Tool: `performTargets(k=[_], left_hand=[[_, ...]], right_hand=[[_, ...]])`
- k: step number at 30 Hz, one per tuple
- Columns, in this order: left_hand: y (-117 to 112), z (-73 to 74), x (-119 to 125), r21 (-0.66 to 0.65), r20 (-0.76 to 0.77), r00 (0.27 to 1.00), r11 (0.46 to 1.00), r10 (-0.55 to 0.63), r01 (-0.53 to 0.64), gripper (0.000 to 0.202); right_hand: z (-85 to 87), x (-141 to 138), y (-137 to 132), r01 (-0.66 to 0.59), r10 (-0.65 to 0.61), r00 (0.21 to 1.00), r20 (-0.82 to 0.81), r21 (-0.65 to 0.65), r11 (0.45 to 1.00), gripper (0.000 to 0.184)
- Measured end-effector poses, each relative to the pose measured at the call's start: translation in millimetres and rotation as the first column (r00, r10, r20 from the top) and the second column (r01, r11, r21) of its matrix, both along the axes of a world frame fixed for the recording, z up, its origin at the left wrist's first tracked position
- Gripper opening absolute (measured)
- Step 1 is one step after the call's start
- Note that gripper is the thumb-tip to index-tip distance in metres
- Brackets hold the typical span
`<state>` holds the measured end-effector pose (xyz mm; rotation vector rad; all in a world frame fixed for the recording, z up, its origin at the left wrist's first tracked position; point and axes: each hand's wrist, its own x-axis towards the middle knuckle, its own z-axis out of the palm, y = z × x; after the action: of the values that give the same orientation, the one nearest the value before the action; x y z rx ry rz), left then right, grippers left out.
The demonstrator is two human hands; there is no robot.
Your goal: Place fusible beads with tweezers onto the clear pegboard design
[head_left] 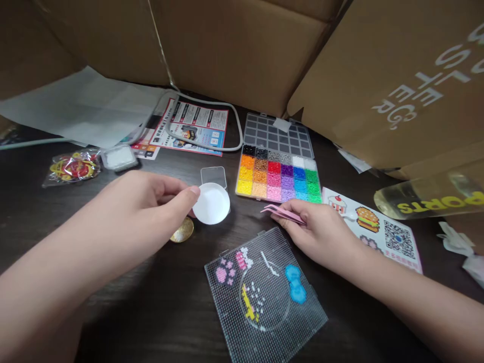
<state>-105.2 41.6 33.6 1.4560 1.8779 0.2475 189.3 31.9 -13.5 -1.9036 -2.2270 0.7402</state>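
My left hand (166,204) pinches the rim of a small round white dish (212,203) between thumb and fingers. Just below it, a round gold lid or tin (183,231) is partly covered by that hand. My right hand (313,224) grips pink tweezers (286,214), their bent tips pointing left. Between and below the hands lies a clear pegboard (272,335). On it are a pink paw (225,272), a pink-and-white bead figure (244,258), a blue bow-like piece (295,284), yellow beads (248,305) and scattered white beads (258,295).
An open bead box (279,174) with colour-sorted compartments sits behind the hands. A clear square cover (213,177) is beyond the dish. Pattern sheet (381,227), leaflet (196,126), grey cable (239,126) and bagged rubber bands (73,167) lie around. Cardboard walls (234,50) stand behind.
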Motion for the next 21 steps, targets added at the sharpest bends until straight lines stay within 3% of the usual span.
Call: performTargets(k=[2,5,10,16,19,21], left_hand=[[1.4,2.1,2.1,-0.087,0.011,1.0,0.996,0.004,-0.003,0.049],[2.2,6.8,3.4,-0.102,0.055,0.998,0.995,0.008,-0.002,0.051],[0.6,11.3,4.4,-0.117,0.194,0.98,0.99,-0.048,0.072,0.046],[2.0,10.7,4.0,-0.071,0.257,0.964,0.993,-0.075,0.096,0.045],[2.3,9.4,2.0,-0.022,0.217,0.972,0.995,-0.095,0.102,0.044],[2.0,7.9,0.1,0.08,0.165,0.978,0.99,-0.129,0.117,0.042]], right_hand=[[-1.1,-1.4,-1.4,-0.03,0.03,0.999,0.035,0.013,0.999,0.03],[-4.0,1.2,-3.1,-0.129,0.119,0.988,0.094,0.115,0.985,0.026],[-7.7,7.7,-1.3,-0.317,0.26,0.939,0.226,0.271,0.909,0.016],[5.4,-3.3,5.0,-0.219,0.195,0.946,0.259,0.065,0.974,0.02],[11.9,-9.6,7.4,-0.234,0.222,0.919,0.326,-0.002,0.972,0.021],[12.8,-10.3,8.5,-0.252,0.244,0.903,0.353,-0.023,0.967,0.022]])
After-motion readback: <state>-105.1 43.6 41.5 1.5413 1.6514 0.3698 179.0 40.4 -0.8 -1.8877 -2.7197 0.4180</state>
